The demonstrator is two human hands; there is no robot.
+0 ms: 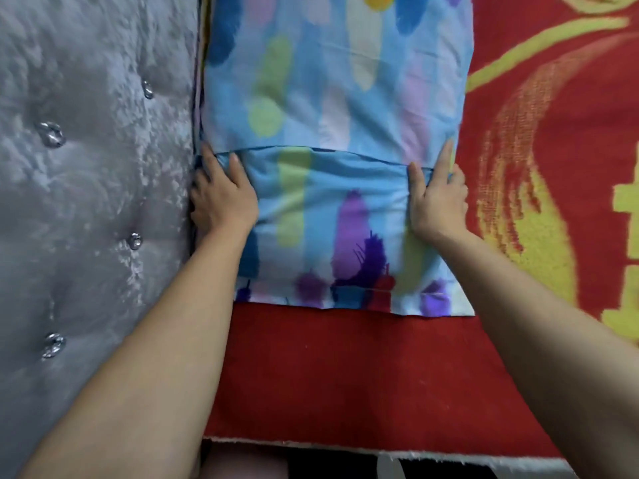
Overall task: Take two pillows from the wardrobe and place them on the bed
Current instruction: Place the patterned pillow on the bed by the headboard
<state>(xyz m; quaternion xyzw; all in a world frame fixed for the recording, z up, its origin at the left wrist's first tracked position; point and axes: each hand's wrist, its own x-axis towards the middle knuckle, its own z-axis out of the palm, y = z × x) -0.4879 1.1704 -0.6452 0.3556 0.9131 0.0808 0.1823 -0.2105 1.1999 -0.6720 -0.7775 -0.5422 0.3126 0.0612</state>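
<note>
Red bedcover (345, 368) carried a pillow (332, 140) beside the grey headboard (96, 167); left hand (221, 198) and right hand (437, 198) pressed flat, fingers spread, gripping nothing. Placing looked underway; next, letting go.

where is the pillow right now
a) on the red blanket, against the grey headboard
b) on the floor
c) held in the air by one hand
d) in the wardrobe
a: the pillow lies flat on the red blanket, its side against the grey headboard, with the left hand and right hand pressed on its two edges.
</note>
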